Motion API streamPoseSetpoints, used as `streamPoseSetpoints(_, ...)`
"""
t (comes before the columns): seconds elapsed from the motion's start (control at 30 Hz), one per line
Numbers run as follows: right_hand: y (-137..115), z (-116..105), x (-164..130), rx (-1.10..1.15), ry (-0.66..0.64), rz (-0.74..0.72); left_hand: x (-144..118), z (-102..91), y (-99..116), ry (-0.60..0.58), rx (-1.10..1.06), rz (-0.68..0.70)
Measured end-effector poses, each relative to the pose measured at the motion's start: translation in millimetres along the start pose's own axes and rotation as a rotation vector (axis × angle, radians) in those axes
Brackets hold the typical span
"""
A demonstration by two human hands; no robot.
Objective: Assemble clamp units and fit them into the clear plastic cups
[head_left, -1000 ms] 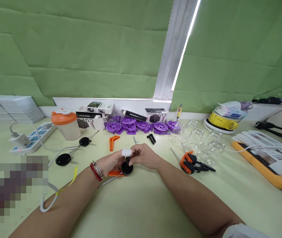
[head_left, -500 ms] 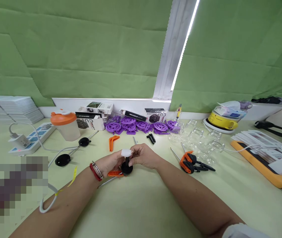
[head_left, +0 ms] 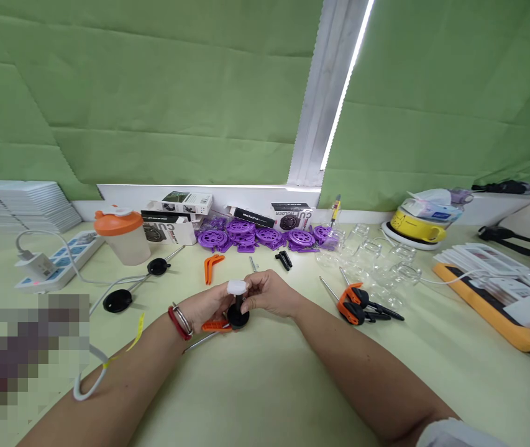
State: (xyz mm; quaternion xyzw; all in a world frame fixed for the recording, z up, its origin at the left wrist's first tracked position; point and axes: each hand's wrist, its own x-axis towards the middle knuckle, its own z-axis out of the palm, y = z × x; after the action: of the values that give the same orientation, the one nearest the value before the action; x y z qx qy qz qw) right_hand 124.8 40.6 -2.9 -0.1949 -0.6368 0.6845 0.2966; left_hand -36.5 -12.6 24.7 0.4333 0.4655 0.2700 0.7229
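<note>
Left hand (head_left: 209,303): grip curled round black round-based piece (head_left: 238,318), which we hold nearer us than purple slotted discs (head_left: 240,228). Right hand (head_left: 271,295): grip pinched on its stem (head_left: 238,302), white cap (head_left: 237,287) atop. Before discs we see orange bracket (head_left: 207,272), black clips (head_left: 284,261); left of discs, orange-lidded shaker cup (head_left: 127,242); right, clear cups (head_left: 367,251).

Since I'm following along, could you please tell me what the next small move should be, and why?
I'd perhaps turn the black stem slightly with the right hand, the left hand steadying the black disc below: the right thumb is at the stem, with the left hand close beside.
</note>
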Motion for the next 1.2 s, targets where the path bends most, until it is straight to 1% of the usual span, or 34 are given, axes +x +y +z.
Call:
streamPoseSetpoints(0.17,1.0,0.0,-0.1,-0.011,0.012,-0.003,1.1,-0.9,-0.3,0.002,-0.001,0.007)
streamPoseSetpoints(0.23,1.1,-0.1,-0.6,-0.018,0.014,-0.006,1.1,-0.9,-0.3,-0.018,-0.005,0.008)
streamPoseSetpoints(0.4,1.0,-1.9,-1.7,-0.025,-0.010,-0.009,-1.7,2.4,2.1,-0.006,-0.001,0.005)
streamPoseSetpoints(0.57,2.0,-4.7,-1.9,-0.054,-0.008,0.001,-3.8,4.2,5.0,-0.029,0.015,-0.001)
streamPoseSetpoints(0.73,1.3,-4.2,-1.9,-0.060,-0.034,-0.033,-5.1,5.0,6.9,-0.019,0.025,-0.041)
streamPoseSetpoints(0.9,-2.4,-1.4,-2.6,-0.060,0.000,-0.018,-5.0,5.7,7.1,-0.031,0.019,-0.015)
streamPoseSetpoints(1.2,0.7,-2.3,-2.2,-0.037,-0.011,-0.018,-1.5,0.8,1.9,-0.038,-0.007,0.013)
